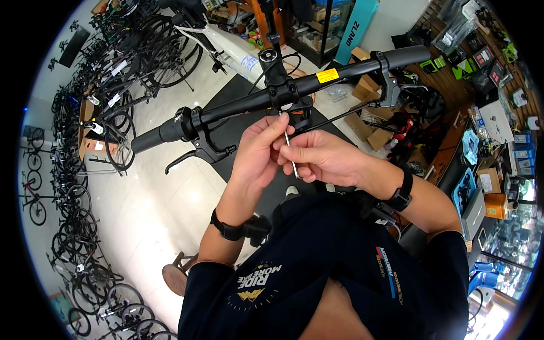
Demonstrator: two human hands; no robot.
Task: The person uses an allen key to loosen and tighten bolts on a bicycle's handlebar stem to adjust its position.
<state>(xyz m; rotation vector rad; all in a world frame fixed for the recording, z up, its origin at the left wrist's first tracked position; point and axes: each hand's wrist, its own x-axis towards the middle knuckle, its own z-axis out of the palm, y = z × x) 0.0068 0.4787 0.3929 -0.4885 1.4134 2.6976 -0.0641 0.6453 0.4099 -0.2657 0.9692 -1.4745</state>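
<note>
Pinching a thin metal rod point(294, 166) at frame centre, the left grip point(256, 146) closes thumb and finger near its upper end while the right grip point(327, 156) pinches it lower down, just below a black stem point(281, 90). The black handlebar point(239, 107) already sits across the stem, brake levers point(207, 148) mounted toward both ends. Work appears part-way along; whether the stem is fully tightened, and so how much remains, cannot be told.
</note>
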